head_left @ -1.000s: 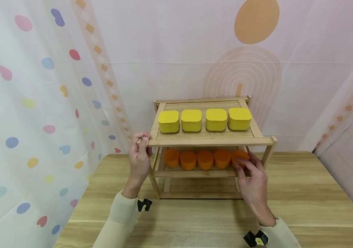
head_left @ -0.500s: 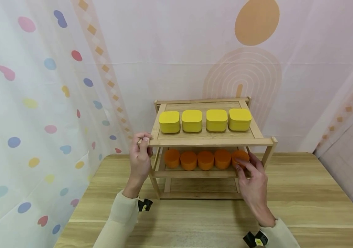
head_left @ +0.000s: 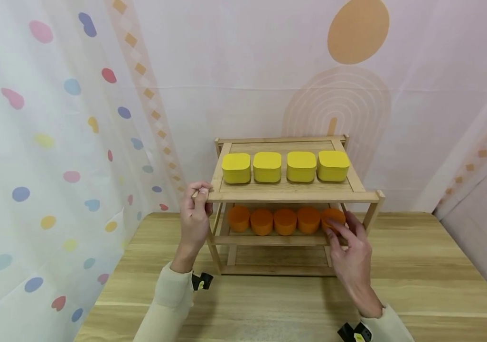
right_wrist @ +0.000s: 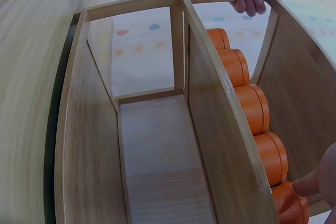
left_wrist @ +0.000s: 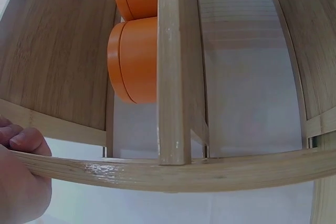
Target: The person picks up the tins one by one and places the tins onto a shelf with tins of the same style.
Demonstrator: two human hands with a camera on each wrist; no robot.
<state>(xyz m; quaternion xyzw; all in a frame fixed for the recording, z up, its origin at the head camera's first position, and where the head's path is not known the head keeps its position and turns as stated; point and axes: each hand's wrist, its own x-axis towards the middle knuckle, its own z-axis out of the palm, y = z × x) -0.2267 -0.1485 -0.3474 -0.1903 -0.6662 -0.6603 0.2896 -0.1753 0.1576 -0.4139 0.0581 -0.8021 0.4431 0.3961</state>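
Holding the top left corner of the rack (head_left: pixel 290 194), the left hand (head_left: pixel 195 216) has its fingers curled round the wood. The right hand (head_left: pixel 350 247) reaches into the middle shelf and pinches the last orange tin (head_left: pixel 333 217) on the right, with fingers bent on it. Four more orange tins (head_left: pixel 273 221) sit in a row beside it. Four yellow boxes (head_left: pixel 285 166) stand on top. The rack stands on the table (head_left: pixel 418 280).
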